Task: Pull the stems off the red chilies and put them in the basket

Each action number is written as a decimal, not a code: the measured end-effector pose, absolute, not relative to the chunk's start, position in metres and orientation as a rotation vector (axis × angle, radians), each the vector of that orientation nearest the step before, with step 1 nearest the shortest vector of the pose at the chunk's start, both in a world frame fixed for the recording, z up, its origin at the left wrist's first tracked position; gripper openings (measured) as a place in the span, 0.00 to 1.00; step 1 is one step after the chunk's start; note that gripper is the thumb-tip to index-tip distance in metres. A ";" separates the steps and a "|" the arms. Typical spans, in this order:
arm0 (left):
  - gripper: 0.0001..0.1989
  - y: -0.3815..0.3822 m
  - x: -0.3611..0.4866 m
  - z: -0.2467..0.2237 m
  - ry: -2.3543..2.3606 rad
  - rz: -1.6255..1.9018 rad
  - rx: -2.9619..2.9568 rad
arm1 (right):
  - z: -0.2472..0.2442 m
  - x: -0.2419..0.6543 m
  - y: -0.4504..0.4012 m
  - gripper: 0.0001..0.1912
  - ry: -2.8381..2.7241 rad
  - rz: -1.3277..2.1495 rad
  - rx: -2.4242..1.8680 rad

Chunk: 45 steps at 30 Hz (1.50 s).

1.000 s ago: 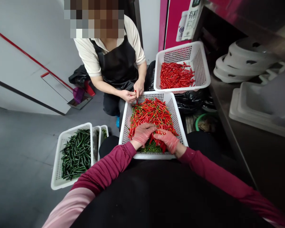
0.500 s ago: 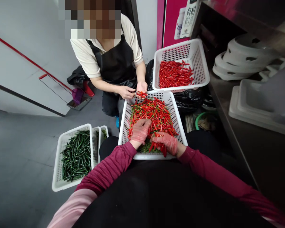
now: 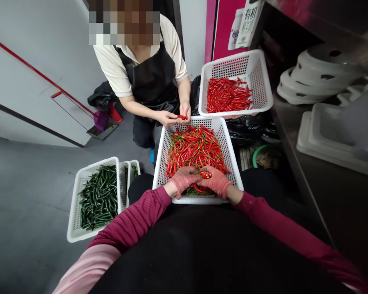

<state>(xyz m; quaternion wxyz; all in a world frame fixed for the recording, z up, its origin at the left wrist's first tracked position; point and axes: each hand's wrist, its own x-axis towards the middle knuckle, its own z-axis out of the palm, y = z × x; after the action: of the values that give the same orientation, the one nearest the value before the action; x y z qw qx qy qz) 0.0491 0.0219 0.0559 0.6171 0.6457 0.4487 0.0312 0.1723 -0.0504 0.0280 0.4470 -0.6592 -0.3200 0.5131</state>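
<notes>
Red chillies with green stems (image 3: 196, 147) fill the white basket (image 3: 234, 163) in front of me. Over the near part of this basket, my right hand (image 3: 216, 179), in a thin pinkish glove, is closed round several red chillies (image 3: 205, 174). My left hand (image 3: 185, 179), gloved the same way, has its fingers together and meets the right hand's fingertips; what it pinches, if anything, is too small to make out. Green bits show under the hands at the basket's near end.
A person (image 3: 151, 77) in a black apron handles red chillies across the basket. Behind stands a second basket (image 3: 265, 81) of red chillies. Green chillies lie in a basket (image 3: 75, 208) on the floor at left. A dark counter (image 3: 297, 163) with grey trays runs along the right.
My left hand has moved down and right to meet my right hand, which has turned inward with its chillies. The other person's fingers have come together over their chillies.
</notes>
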 end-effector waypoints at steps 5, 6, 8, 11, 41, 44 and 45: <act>0.09 0.026 0.047 0.064 0.982 0.300 1.405 | 0.031 0.174 -0.054 0.17 -0.738 1.552 -1.503; 0.09 0.025 0.046 0.066 0.969 0.315 1.377 | 0.032 0.174 -0.054 0.16 -0.758 1.549 -1.482; 0.10 0.025 0.043 0.069 0.907 0.271 1.309 | 0.033 0.176 -0.053 0.14 -0.850 1.452 -1.458; 0.14 0.025 0.036 0.076 0.799 0.177 1.274 | 0.036 0.186 -0.052 0.10 -0.955 1.233 -1.476; 0.22 0.028 0.036 0.042 0.733 -0.392 2.479 | 0.079 0.286 -0.009 0.17 -0.482 1.020 -1.435; 0.20 0.029 0.042 0.040 0.618 -0.522 2.735 | 0.129 0.356 0.043 0.19 -0.436 0.808 -1.601; 0.18 0.030 0.045 0.041 0.617 -0.566 2.774 | 0.144 0.375 0.057 0.23 -0.487 0.681 -1.682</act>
<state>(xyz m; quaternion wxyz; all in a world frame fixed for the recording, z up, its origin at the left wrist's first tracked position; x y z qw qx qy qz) 0.0450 0.0302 0.0412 0.1216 0.9503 0.2112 -0.1939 0.3754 0.0567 0.1437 0.5903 -0.7225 -0.2094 0.2928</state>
